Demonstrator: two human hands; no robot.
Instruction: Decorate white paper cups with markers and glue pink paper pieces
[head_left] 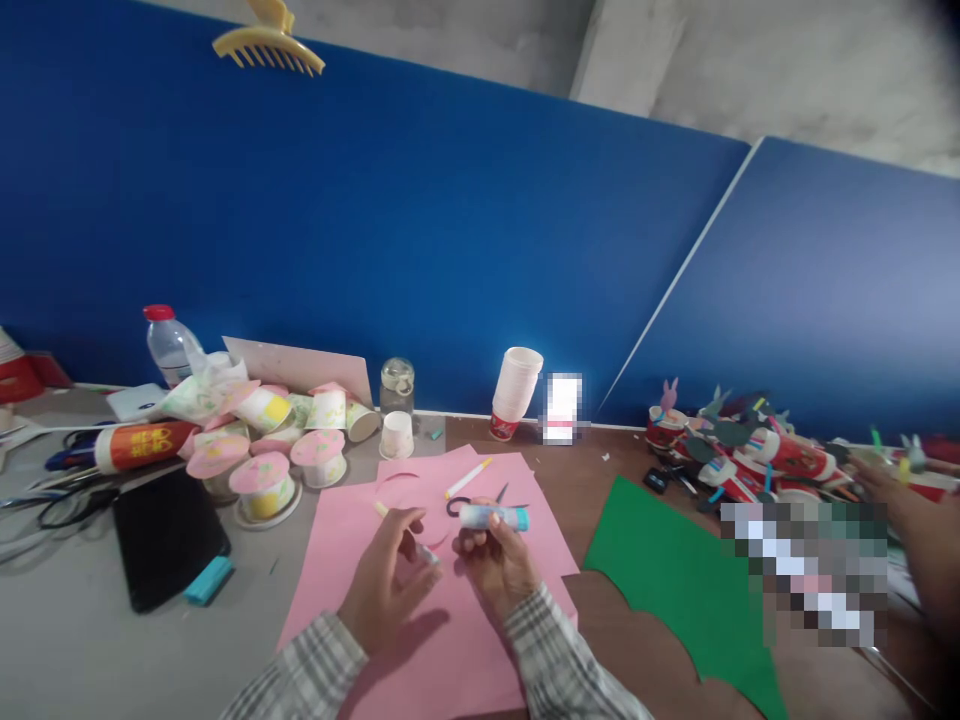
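Note:
My right hand (501,572) is closed around a glue stick (487,517), a pale tube with a teal end, held level above pink paper (480,640). My left hand (386,580) curls its fingers over a slim pale piece (427,554); most of it is hidden, and I cannot make out its kind. Just beyond the glue stick lie dark-handled scissors (501,496), partly covered by the right hand. A white marker (466,479) with yellow ends rests on the paper. A thin curved pink offcut (397,476) lies to its left.
Decorated paper cups (262,485) crowd the left side, near a black tablet-like slab (172,540) and a teal block (208,580). A leaning cup stack (517,390) stands by the blue partition. Green sheet (675,590) and a heap of red cup crafts (795,455) lie right, beside another person's arm (919,530).

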